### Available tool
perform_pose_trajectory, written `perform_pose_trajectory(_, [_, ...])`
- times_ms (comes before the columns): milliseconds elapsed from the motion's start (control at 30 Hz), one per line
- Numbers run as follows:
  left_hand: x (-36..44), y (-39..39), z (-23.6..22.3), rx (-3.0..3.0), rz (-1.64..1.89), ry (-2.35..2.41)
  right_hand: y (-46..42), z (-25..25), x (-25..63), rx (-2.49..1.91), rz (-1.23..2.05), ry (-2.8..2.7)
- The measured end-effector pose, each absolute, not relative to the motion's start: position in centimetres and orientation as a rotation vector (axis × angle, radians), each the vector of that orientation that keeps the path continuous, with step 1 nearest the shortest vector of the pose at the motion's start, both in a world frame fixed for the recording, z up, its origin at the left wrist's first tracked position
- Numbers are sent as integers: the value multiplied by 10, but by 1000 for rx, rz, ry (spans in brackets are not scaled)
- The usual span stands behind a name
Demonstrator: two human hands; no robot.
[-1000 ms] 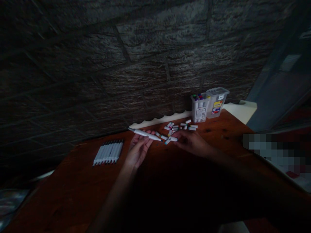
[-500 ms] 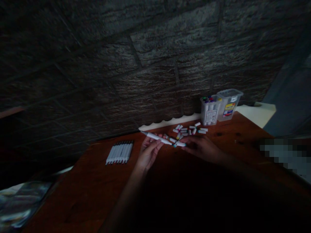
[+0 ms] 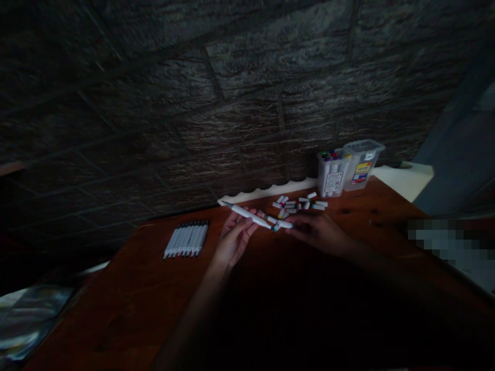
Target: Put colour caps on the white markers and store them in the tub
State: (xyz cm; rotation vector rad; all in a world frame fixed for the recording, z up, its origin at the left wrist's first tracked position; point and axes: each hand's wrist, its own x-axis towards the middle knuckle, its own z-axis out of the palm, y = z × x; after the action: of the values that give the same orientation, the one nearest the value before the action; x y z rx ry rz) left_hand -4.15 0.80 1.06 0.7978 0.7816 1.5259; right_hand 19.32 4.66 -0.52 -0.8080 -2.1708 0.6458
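My left hand [image 3: 236, 236] is closed around a white marker [image 3: 250, 215] with both tips bare, tilted down to the right. My right hand [image 3: 315, 230] pinches a white marker cap [image 3: 285, 224] with a blue-green end, close beside the marker's lower tip. Another cap [image 3: 268, 219] shows just behind the marker. Past my right hand, several loose white caps [image 3: 291, 205] with coloured ends lie scattered on the wooden table [image 3: 127, 293]. Left of my hands, several capless white markers [image 3: 186, 239] lie side by side in a row.
A clear plastic box [image 3: 331, 174] with several upright markers stands at the back right, a second clear box [image 3: 361, 164] beside it. A pale scalloped strip [image 3: 266, 192] runs along the dark stone wall [image 3: 247, 103]. A bag-like bundle [image 3: 33, 319] sits beyond the table's left edge.
The view has shifted slightly. Both hands keep their holds on the marker and the cap, which stay close together; the cap's angle looks a little flatter.
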Motion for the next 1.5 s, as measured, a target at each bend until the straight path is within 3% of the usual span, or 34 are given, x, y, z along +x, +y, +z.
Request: perform_pose_trajectory(1500, [-36,13,4,801,1530,855,45,-9,189,-673,765,-2046])
